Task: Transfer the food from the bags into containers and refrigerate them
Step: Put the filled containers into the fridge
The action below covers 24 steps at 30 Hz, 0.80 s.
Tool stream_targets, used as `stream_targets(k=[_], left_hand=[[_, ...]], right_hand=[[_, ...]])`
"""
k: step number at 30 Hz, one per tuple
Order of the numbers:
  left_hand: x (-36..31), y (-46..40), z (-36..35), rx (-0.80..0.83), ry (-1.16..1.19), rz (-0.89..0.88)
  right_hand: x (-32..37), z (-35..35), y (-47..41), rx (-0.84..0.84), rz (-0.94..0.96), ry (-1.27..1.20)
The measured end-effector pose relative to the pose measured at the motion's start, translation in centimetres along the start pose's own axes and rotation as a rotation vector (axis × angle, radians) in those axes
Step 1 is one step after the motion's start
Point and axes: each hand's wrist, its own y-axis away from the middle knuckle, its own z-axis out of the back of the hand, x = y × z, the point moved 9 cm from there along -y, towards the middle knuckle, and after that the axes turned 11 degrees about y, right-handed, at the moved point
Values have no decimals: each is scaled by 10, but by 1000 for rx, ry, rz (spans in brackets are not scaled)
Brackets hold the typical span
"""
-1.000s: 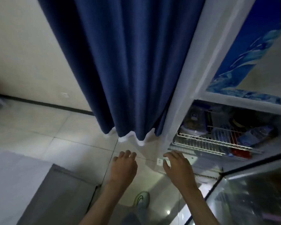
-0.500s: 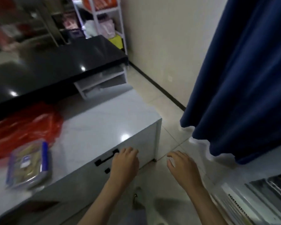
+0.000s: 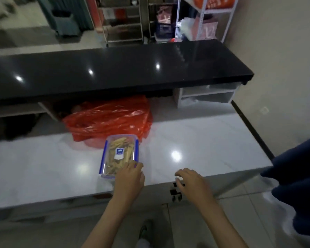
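Observation:
A clear lidded container (image 3: 119, 154) with blue clips, filled with yellowish food, lies on the white counter (image 3: 204, 140). Just behind it sits a crumpled red plastic bag (image 3: 109, 120). My left hand (image 3: 129, 178) hovers at the container's near right corner, fingers relaxed and overlapping its edge; whether it touches is unclear. My right hand (image 3: 190, 179) hangs over the counter's front edge to the right, fingers loosely curled, holding nothing.
A raised black countertop (image 3: 115, 72) runs behind the white counter, with white cubbies (image 3: 208, 97) beneath it. Metal shelving (image 3: 204, 18) with goods stands at the back. A blue curtain (image 3: 297, 185) hangs at the right. Black drawer handles (image 3: 175, 194) show below the counter edge.
My view has swung left from the open fridge and curtain to the counter. Both hands now reach over the counter, the left one arriving at the container.

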Motion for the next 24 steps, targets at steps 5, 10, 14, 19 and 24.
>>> stream_targets(k=[5,10,14,19,24], left_hand=[[87,-12,29,-43,4,93],[149,-12,38,-93,191,243],[183,-3,8,40,764,549],[189,6,-13,4,1091,717],[170,18,-30,6,1151,709]], right_hand=[[71,-34,-63,173,39,-93],[113,-71,-91,430,-178,-466],[128,-98,-95,516,-333,-742],[130,-118,-79,551,-405,-884],[98,-110,-51,488,-452,-988]])
